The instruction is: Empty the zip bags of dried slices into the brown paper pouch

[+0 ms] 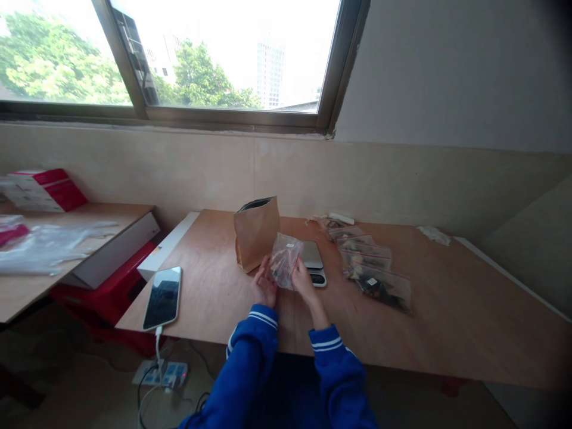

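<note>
A clear zip bag with a red seal strip and a small white label is held up between my two hands. My left hand has its fingers curled against the bag's left side. On the other side, my right hand pinches the edge by the red strip. What is inside the bag is hard to make out. Just behind my left hand stands an upright brown paper bag, open at the top. A small kitchen scale sits behind my right hand, partly hidden by it.
Several filled zip bags lie overlapping in a row to the right. A white scrap lies near the wall. At the left table corner a phone is plugged in by a cable to a power strip on the floor.
</note>
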Tool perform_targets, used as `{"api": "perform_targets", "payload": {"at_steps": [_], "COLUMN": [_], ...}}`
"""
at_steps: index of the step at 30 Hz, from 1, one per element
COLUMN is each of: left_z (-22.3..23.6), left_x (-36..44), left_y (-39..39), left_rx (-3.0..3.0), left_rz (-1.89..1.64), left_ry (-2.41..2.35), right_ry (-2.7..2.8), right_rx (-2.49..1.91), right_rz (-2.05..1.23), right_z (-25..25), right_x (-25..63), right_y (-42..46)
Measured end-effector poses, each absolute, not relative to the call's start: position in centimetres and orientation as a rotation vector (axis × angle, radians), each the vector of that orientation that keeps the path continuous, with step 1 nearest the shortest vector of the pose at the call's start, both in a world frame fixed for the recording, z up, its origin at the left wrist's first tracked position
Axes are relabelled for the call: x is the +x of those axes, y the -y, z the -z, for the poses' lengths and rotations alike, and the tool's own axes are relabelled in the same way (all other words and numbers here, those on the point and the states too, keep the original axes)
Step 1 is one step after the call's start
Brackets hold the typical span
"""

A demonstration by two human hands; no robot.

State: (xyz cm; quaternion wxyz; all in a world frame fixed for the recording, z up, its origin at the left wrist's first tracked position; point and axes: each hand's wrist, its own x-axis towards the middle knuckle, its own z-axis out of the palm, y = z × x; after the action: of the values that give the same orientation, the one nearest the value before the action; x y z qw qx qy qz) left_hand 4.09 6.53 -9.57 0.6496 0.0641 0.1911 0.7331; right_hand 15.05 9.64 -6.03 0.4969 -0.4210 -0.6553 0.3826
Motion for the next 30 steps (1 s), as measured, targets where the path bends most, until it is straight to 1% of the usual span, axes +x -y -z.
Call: {"api": "perform_targets", "payload": {"at_steps": [3,8,19,30], "left_z": [9.9,10.3,11.3,11.3], "left_x": [4.0,4.0,4.1,3.7], "left_y": [-6.5,-6.5,-7.1,-6.5], "left_rx": [0.135,0.14,0.118,0.131], "left_rz": [-1.712,-1.692,-1.675,-1.651], "left_ry": [-0.439,-0.534,-0.592,-0.581], "right_ry": [1.608,1.62,1.685,1.557], "right_rx": [-0.988,-0.973,-1.105,-1.16], "right_rz": [-0.971,-0.945,-0.705,-0.716], "right_z": [7.7,9.3,9.2,8.2], "right_x": [15.2,14.1,12.3,13.9], "right_y": [-8.2,-6.2,-5.6,-5.5]}}
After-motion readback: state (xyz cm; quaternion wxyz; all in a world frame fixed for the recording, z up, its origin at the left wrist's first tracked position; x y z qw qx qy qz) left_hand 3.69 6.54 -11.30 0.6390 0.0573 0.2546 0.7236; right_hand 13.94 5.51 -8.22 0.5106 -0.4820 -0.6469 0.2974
